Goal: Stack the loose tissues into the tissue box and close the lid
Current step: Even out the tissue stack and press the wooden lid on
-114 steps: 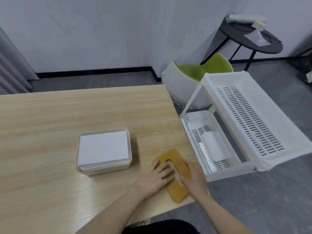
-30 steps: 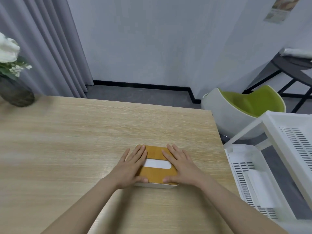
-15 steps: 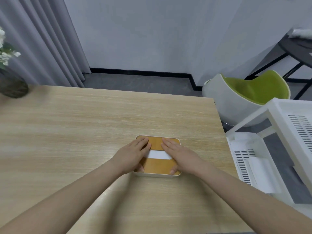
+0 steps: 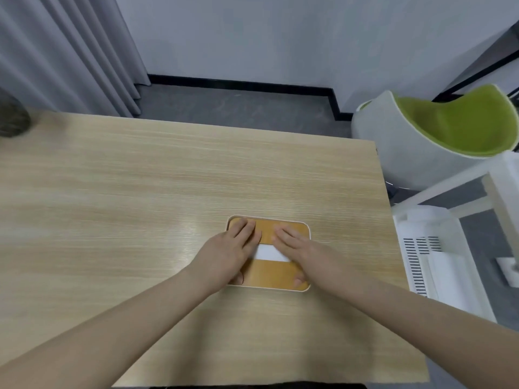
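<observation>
The rounded rectangular tissue box with a white rim (image 4: 268, 288) sits on the light wood-grain table (image 4: 140, 192), toward its near right part. Its flat orange-brown lid (image 4: 273, 275) lies seated in the rim, and white tissue (image 4: 269, 253) shows through the slot in the middle. The left hand (image 4: 229, 252) lies flat on the left half of the lid, fingers straight and reaching to the far left corner, thumb at the near edge. The right hand (image 4: 302, 252) lies flat on the right half, fingers straight and angled toward the far middle, thumb at the near right corner. Neither hand grips anything. Compared with half a second ago, both hands remain pressed on the lid in much the same place, and the box has not shifted on the table. To the right stand a white slotted plastic rack (image 4: 438, 265) and, farther off, a white-shelled chair with a green seat (image 4: 438, 127). Grey curtains (image 4: 64, 51) hang at the far left.
</observation>
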{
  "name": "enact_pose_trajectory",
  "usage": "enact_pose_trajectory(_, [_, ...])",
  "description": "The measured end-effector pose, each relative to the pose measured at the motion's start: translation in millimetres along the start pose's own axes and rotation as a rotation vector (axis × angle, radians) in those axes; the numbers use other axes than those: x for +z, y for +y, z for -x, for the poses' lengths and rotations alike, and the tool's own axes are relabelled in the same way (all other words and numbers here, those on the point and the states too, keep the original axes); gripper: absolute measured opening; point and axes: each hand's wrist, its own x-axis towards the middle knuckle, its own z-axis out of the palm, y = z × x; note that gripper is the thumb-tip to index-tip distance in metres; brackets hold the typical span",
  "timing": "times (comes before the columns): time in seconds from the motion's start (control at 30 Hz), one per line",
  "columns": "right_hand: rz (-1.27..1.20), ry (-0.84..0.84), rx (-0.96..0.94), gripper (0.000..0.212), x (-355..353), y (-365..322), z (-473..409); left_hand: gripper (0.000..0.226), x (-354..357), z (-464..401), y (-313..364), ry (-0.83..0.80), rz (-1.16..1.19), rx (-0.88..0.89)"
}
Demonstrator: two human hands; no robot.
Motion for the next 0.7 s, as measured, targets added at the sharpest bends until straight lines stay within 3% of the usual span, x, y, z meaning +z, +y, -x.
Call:
enact_pose_trajectory(0.27, [0.036,-0.044,-0.004,0.097,-12.3,-12.0,4.7,0.111,0.1,0.3,3.1,0.013,-0.048,0.017])
enact_pose_trajectory(0.37, [0.067,0.109,-0.015,0.113,-12.9,-13.8,2.9,0.099,1.7,-0.3,5.8,0.06,-0.03,0.018])
enact_pose_trajectory(0.57, [0.048,0.049,0.064,0.12,-4.5,-10.7,-0.7,0.088,10.6,-3.8,4.8,0.167,-0.048,0.04])
enact_pose_trajectory(0.7, [0.103,0.089,0.066,0.119,-4.6,-18.1,-2.1,0.051,27.3,-8.7,10.0,0.292,-0.077,0.052])
